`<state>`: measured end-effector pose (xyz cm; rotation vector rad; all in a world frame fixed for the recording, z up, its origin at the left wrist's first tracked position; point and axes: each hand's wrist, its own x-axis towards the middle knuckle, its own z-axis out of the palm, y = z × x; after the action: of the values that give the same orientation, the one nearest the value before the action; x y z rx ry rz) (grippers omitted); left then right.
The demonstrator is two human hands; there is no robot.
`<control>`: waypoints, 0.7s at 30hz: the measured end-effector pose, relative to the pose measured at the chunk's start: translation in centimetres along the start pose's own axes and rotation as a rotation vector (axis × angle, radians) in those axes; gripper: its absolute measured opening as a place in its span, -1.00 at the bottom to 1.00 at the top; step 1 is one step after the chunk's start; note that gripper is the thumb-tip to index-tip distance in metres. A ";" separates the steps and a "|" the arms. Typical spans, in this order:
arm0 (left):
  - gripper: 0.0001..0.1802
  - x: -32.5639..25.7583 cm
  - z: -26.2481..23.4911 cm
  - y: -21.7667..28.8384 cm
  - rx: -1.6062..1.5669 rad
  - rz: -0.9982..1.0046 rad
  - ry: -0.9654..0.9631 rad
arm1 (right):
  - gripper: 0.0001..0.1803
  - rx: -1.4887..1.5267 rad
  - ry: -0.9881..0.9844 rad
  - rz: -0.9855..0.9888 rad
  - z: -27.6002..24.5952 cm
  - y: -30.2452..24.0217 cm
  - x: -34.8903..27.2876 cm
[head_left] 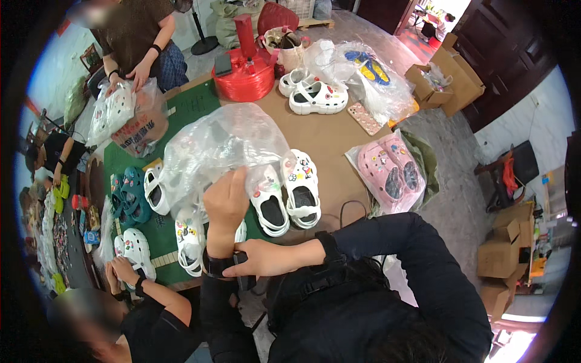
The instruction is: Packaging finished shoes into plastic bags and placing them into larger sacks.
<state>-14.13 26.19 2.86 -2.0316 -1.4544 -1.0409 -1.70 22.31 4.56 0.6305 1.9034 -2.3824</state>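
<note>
a right hand [260,258] is gripping a black wristband [216,266] on the left wrist [219,247]; the left hand [227,202], its grip unclear, is showing beside a clear bag [221,138] on the worktop [339,175].

Table [339,145]. Middle: plastic bag [224,136]. Right of bag, toward near edge: pair of clogs [302,175]. Left of bag: single clog [156,195], then second pair [134,195]. Far edge: bundle [247,86]; right of it, third pair [318,101]. Right side: bagged pair [390,169]. Beyond far right corner: cartons [461,72].
</note>
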 end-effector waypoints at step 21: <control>-0.35 -4.4 -0.6 4.6 -1.193 -0.993 -0.298 | -0.53 0.293 0.467 -0.227 -8.8 3.5 -3.5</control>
<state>-10.74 21.44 0.17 -2.1115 -2.4711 -2.5650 5.00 28.92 0.96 1.1338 1.8696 -2.8987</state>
